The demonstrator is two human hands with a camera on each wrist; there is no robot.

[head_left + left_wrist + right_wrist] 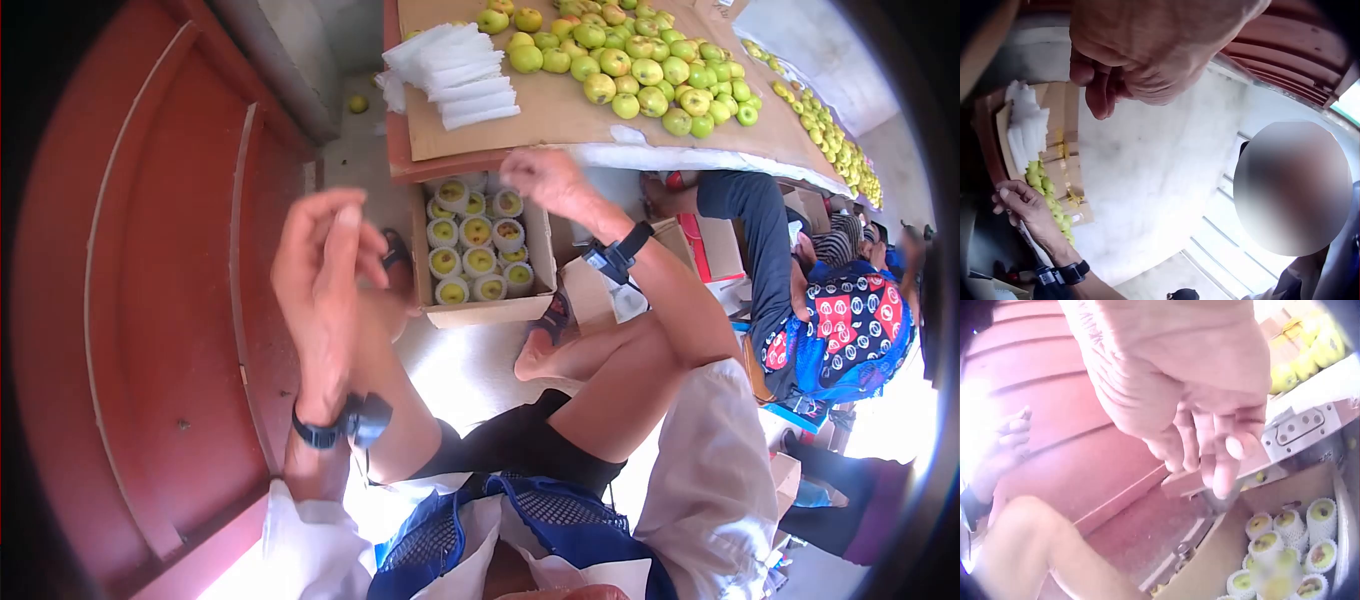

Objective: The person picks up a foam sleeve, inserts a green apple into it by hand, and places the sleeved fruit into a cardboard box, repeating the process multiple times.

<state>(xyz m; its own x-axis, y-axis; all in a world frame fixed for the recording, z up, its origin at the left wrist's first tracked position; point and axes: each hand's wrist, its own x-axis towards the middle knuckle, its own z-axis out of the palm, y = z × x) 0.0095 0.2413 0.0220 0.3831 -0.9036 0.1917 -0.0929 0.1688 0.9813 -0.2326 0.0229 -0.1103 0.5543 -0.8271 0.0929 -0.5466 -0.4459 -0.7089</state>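
Observation:
My left hand [325, 265] is raised above my left knee with nothing in it, its fingers loosely bent. Over the far right edge of the apple box hovers my right hand [552, 185], near the table's front edge. In the right wrist view its fingers [1225, 472] curl loosely around no object. Below stands an open cardboard box [490, 314], where yellow-green apples [478, 232] in white foam nets sit in rows. A fanned stack of white foam nets [465, 80] lies at the table's left, beside a pile of bare apples [645, 72].
Cardboard [445, 143] covers the table in front of me. A red panelled door [190, 300] rises close on my left. To the right, another person in a patterned top [845, 325] sits among cartons. More apples [830, 135] lie farther right along a wall.

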